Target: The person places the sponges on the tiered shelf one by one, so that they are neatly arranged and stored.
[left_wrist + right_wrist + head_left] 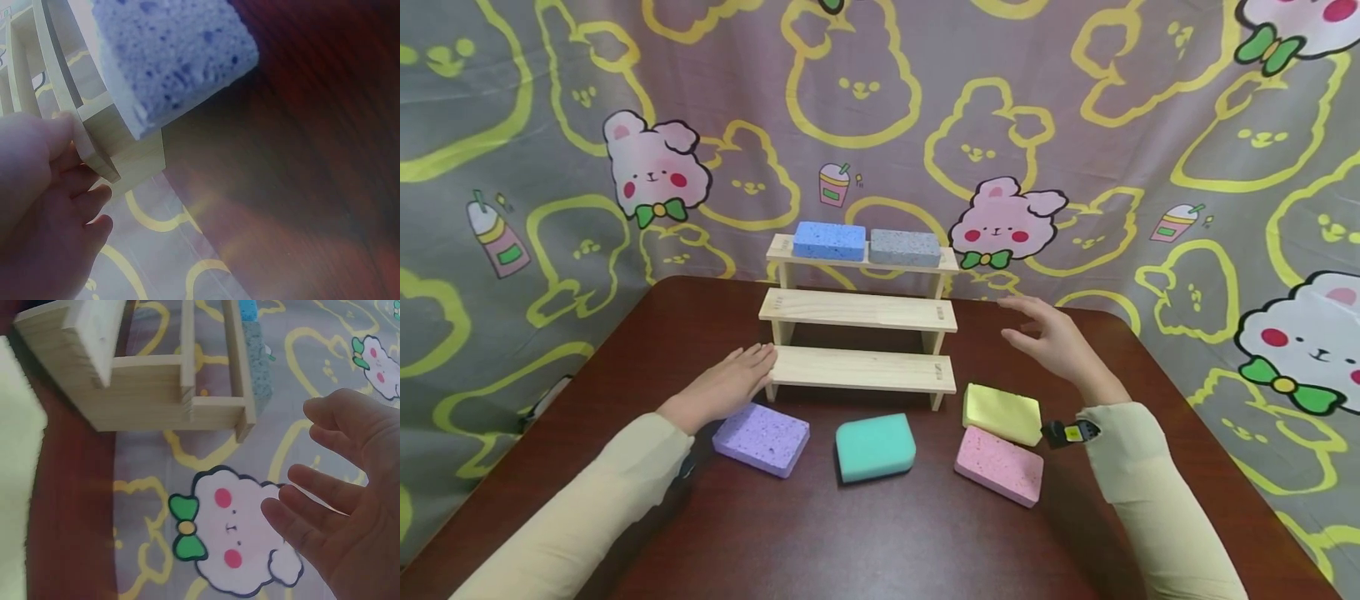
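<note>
A three-step wooden display stand (857,368) stands on the table. My left hand (724,385) is at the left end of its lowest step. In the left wrist view the thumb and fingers (94,195) lie on either side of that step's end, pinching it. A purple sponge (762,439) lies just in front of this hand. My right hand (1051,337) hovers to the right of the stand, apart from it, holding nothing, fingers spread and loosely bent. Below it lie a yellow sponge (1002,413) and a pink sponge (1000,467), touching each other.
On the top step sit a blue sponge (829,242) and a grey sponge (904,247), side by side. A teal sponge (876,448) lies on the dark table (880,542) in front of the stand. Behind the table hangs a patterned curtain (880,100).
</note>
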`<move>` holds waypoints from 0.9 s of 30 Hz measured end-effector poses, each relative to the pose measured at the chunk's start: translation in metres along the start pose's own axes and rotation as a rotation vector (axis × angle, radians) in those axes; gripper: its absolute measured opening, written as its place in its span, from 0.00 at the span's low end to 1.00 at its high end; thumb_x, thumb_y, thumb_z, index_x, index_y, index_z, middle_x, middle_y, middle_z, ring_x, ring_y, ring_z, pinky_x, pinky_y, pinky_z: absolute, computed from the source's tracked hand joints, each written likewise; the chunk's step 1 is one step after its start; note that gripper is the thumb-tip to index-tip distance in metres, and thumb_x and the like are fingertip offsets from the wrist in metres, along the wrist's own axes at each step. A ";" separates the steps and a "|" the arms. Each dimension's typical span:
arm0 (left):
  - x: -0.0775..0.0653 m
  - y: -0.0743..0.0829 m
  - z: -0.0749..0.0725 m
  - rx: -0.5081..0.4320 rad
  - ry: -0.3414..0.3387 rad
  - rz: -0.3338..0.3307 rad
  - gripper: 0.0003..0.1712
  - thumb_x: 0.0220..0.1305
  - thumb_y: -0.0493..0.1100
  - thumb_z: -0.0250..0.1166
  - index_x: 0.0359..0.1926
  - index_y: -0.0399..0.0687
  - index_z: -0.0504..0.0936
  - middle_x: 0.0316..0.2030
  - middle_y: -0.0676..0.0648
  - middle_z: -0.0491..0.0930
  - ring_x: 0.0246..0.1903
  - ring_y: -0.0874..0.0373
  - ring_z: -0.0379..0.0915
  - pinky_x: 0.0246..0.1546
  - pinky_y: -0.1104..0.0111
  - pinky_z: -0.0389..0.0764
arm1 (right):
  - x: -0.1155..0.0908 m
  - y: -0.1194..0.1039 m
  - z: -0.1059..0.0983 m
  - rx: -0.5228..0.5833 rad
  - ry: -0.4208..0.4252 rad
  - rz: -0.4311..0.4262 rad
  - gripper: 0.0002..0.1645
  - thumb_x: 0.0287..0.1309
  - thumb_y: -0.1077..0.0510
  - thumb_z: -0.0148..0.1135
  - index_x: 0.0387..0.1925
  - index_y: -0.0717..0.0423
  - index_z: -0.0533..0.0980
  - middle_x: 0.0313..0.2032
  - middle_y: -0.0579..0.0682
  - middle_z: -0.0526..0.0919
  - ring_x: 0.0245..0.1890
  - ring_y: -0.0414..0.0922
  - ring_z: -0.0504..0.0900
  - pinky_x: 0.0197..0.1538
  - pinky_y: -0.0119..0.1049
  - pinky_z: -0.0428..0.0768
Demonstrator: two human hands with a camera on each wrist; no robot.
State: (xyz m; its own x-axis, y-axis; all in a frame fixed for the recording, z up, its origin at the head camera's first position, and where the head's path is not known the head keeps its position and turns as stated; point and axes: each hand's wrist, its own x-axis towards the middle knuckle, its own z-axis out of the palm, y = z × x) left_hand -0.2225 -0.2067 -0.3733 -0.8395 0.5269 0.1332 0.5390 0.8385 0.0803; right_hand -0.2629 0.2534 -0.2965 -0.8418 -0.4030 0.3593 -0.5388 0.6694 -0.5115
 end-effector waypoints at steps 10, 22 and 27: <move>-0.001 -0.001 0.002 0.006 0.004 0.004 0.25 0.68 0.38 0.50 0.61 0.25 0.63 0.60 0.29 0.62 0.61 0.37 0.56 0.61 0.48 0.55 | -0.031 0.022 0.015 -0.010 -0.088 0.042 0.27 0.55 0.61 0.63 0.57 0.58 0.70 0.58 0.59 0.69 0.56 0.56 0.68 0.52 0.55 0.71; -0.001 0.000 0.001 0.012 -0.004 0.010 0.25 0.68 0.38 0.49 0.61 0.25 0.63 0.60 0.29 0.61 0.61 0.36 0.55 0.61 0.48 0.55 | -0.061 0.040 0.031 0.019 -0.254 0.114 0.28 0.53 0.58 0.66 0.56 0.58 0.72 0.58 0.61 0.68 0.58 0.60 0.65 0.54 0.59 0.67; -0.001 0.000 0.001 0.009 -0.006 0.008 0.25 0.69 0.38 0.49 0.61 0.25 0.63 0.61 0.29 0.61 0.61 0.37 0.54 0.61 0.48 0.55 | -0.069 0.045 0.034 -0.014 -0.323 0.106 0.28 0.52 0.52 0.67 0.54 0.59 0.73 0.57 0.66 0.66 0.57 0.63 0.65 0.52 0.61 0.68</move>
State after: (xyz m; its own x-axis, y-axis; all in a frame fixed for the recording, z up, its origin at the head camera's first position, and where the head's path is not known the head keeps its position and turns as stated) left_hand -0.2221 -0.2071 -0.3742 -0.8358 0.5340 0.1278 0.5447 0.8357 0.0703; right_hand -0.2304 0.2908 -0.3708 -0.8618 -0.5058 0.0374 -0.4488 0.7261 -0.5209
